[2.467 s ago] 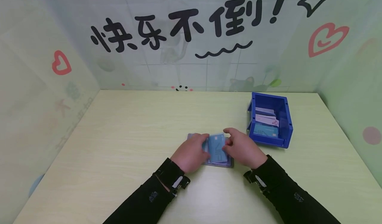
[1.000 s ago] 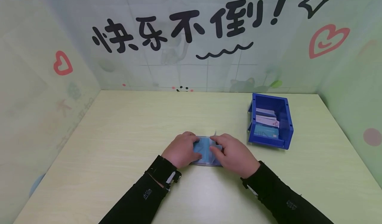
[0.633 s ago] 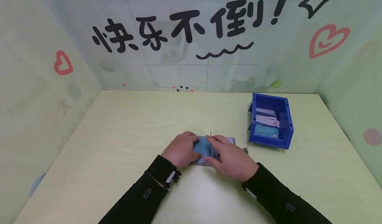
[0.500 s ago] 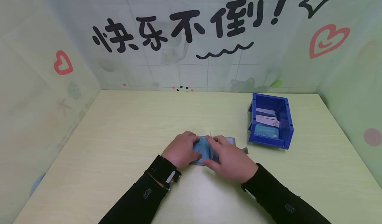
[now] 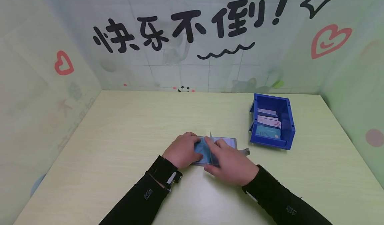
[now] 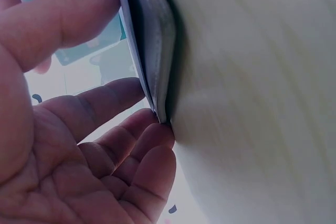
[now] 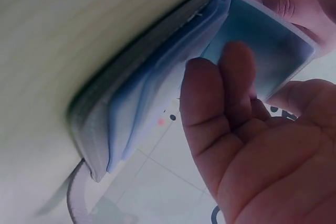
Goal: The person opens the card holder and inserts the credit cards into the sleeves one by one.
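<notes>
A card holder (image 5: 230, 142) lies spread on the table, with clear sleeve pages and a grey cover. My left hand (image 5: 183, 150) holds its left edge. In the left wrist view the thumb (image 6: 79, 17) rests on the inner side and the fingers are at the rim of the cover (image 6: 157, 40). One clear sleeve page (image 7: 268, 40), bluish inside, stands up from the middle. My right hand (image 5: 232, 161) holds this page, its index finger and thumb spread along it. In the right wrist view, curled fingertips lie against the page; other sleeves (image 7: 142, 108) lie beneath.
A blue plastic bin (image 5: 288, 121) with several cards (image 5: 268, 131) stands behind and right of my right hand. A grey strap with a snap (image 5: 246, 151) sticks out from the holder's right side. Printed cloth walls (image 5: 186, 71) border the pale wooden table (image 5: 135, 125).
My right hand has moved left and lifted a sleeve page upright, uncovering the holder's right side and strap. My left hand shifted left earlier and has stayed on the left edge since.
</notes>
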Demonstrator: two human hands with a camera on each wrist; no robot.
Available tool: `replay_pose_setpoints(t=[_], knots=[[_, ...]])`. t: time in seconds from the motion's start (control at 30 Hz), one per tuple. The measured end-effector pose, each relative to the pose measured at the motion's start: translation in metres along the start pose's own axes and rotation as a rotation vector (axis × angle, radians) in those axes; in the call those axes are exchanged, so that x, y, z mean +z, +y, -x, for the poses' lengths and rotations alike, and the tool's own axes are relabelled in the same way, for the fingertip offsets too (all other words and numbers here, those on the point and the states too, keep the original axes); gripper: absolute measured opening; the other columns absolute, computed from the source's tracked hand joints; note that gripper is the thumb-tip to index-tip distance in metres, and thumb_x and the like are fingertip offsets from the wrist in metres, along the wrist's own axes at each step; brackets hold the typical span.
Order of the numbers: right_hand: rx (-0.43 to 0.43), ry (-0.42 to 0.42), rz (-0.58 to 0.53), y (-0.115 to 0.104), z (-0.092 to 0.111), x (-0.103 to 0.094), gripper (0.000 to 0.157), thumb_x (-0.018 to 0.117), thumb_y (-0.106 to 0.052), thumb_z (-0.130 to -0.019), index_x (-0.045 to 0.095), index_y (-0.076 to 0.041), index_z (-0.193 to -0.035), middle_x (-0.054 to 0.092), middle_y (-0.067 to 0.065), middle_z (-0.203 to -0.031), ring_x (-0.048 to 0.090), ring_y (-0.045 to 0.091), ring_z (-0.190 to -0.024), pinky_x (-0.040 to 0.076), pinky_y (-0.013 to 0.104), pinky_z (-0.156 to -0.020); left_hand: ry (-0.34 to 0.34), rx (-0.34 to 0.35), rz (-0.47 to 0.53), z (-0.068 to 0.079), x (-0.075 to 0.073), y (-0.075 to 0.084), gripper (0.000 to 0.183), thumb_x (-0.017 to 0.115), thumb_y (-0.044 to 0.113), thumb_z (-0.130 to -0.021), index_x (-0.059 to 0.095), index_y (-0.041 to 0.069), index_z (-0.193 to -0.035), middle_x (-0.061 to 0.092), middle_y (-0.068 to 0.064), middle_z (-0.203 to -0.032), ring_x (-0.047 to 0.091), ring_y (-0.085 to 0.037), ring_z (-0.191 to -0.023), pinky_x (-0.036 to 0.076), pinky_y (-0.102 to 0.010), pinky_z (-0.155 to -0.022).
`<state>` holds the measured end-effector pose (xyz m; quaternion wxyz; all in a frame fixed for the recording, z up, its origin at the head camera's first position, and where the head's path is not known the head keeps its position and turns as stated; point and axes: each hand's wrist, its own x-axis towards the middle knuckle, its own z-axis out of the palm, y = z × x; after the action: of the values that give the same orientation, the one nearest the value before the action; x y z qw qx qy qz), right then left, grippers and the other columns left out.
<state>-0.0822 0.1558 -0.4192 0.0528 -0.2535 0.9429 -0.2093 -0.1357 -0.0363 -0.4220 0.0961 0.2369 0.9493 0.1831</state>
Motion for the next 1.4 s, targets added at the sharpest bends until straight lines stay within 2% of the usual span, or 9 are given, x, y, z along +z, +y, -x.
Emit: replay_pose_setpoints(t=[0.17, 0.3, 0.43, 0.63, 0.8, 0.97, 1.1, 1.2, 1.4], knots=[[-0.012, -0.006, 0.002, 0.0, 0.0002, 0.0004, 0.086, 0.062, -0.051, -0.085, 0.018, -0.019, -0.151, 0.044, 0.003, -0.115, 0.048, 0.009, -0.079, 0.047, 0.026, -0.068, 0.006, 0.015, 0.0, 0.0003, 0.0, -0.0009, 0.052, 0.069, 0.033, -0.08, 0.059, 0.011, -0.126, 0.051, -0.008, -0.128, 0.048, -0.024, -0.109, 0.044, -0.037, -0.091], [-0.012, -0.021, 0.007, -0.0001, 0.0001, 0.001, 0.085, 0.062, -0.051, -0.085, 0.018, -0.018, -0.151, 0.046, 0.005, -0.124, 0.051, 0.012, -0.092, 0.049, 0.031, -0.079, 0.013, 0.025, -0.008, 0.0006, 0.0002, -0.001, 0.043, 0.067, 0.028, -0.08, 0.062, 0.013, -0.121, 0.054, -0.008, -0.125, 0.049, -0.024, -0.107, 0.045, -0.036, -0.089], [-0.011, -0.054, 0.011, -0.0001, -0.0004, 0.0009, 0.08, 0.06, -0.05, -0.087, 0.026, -0.014, -0.149, 0.046, 0.007, -0.133, 0.047, 0.015, -0.11, 0.045, 0.037, -0.092, 0.014, 0.024, -0.006, 0.001, 0.0007, -0.0006, 0.042, 0.068, 0.029, -0.081, 0.063, 0.013, -0.119, 0.054, -0.008, -0.125, 0.049, -0.025, -0.108, 0.045, -0.036, -0.09], [-0.04, -0.084, 0.035, 0.0003, -0.0014, 0.0006, 0.068, 0.059, -0.049, -0.088, 0.042, -0.009, -0.141, 0.047, 0.006, -0.135, 0.043, 0.015, -0.116, 0.042, 0.038, -0.096, 0.024, 0.025, -0.011, 0.0011, 0.0003, -0.0001, 0.039, 0.067, 0.026, -0.082, 0.063, 0.009, -0.117, 0.055, -0.009, -0.123, 0.05, -0.023, -0.108, 0.045, -0.036, -0.09], [-0.063, -0.098, 0.059, 0.0005, -0.0014, 0.0006, 0.063, 0.059, -0.048, -0.089, 0.049, -0.008, -0.136, 0.048, 0.006, -0.134, 0.041, 0.017, -0.119, 0.04, 0.038, -0.098, 0.039, 0.015, -0.033, 0.0005, 0.0, -0.0014, 0.032, 0.059, 0.016, -0.085, 0.062, 0.008, -0.116, 0.056, -0.007, -0.121, 0.05, -0.018, -0.107, 0.045, -0.034, -0.092], [-0.081, -0.098, 0.076, 0.001, -0.0009, 0.0012, 0.059, 0.06, -0.045, -0.089, 0.052, -0.007, -0.133, 0.05, 0.006, -0.132, 0.042, 0.018, -0.119, 0.039, 0.04, -0.099, 0.031, -0.032, 0.025, -0.0005, -0.001, -0.0009, 0.033, 0.046, 0.01, -0.088, 0.058, 0.006, -0.119, 0.058, -0.005, -0.115, 0.051, -0.015, -0.092, 0.047, -0.033, -0.084], [-0.099, -0.084, 0.092, 0.0016, -0.0008, 0.0025, 0.057, 0.061, -0.044, -0.088, 0.054, -0.006, -0.131, 0.052, 0.005, -0.13, 0.043, 0.018, -0.117, 0.04, 0.039, -0.098, 0.019, -0.063, 0.06, -0.001, -0.0015, 0.0001, 0.042, 0.042, 0.015, -0.093, 0.047, 0.004, -0.134, 0.055, -0.008, -0.123, 0.05, -0.015, -0.098, 0.045, -0.036, -0.09], [-0.107, -0.076, 0.106, 0.0027, -0.001, 0.0036, 0.057, 0.06, -0.045, -0.088, 0.055, -0.007, -0.13, 0.052, 0.004, -0.129, 0.044, 0.017, -0.116, 0.04, 0.038, -0.098, 0.018, -0.058, 0.05, -0.0006, -0.0017, 0.0003, 0.051, 0.049, 0.028, -0.095, 0.04, 0.004, -0.14, 0.051, -0.01, -0.13, 0.047, -0.016, -0.108, 0.042, -0.038, -0.095], [-0.11, -0.094, 0.084, 0.0037, -0.0019, 0.0028, 0.053, 0.059, -0.044, -0.089, 0.056, -0.008, -0.128, 0.053, 0.003, -0.127, 0.044, 0.017, -0.115, 0.04, 0.039, -0.098, 0.002, -0.021, -0.037, 0.0012, -0.0003, 0.0, 0.071, 0.068, 0.05, -0.079, 0.05, 0.008, -0.134, 0.051, -0.009, -0.128, 0.049, -0.021, -0.103, 0.046, -0.037, -0.086]])
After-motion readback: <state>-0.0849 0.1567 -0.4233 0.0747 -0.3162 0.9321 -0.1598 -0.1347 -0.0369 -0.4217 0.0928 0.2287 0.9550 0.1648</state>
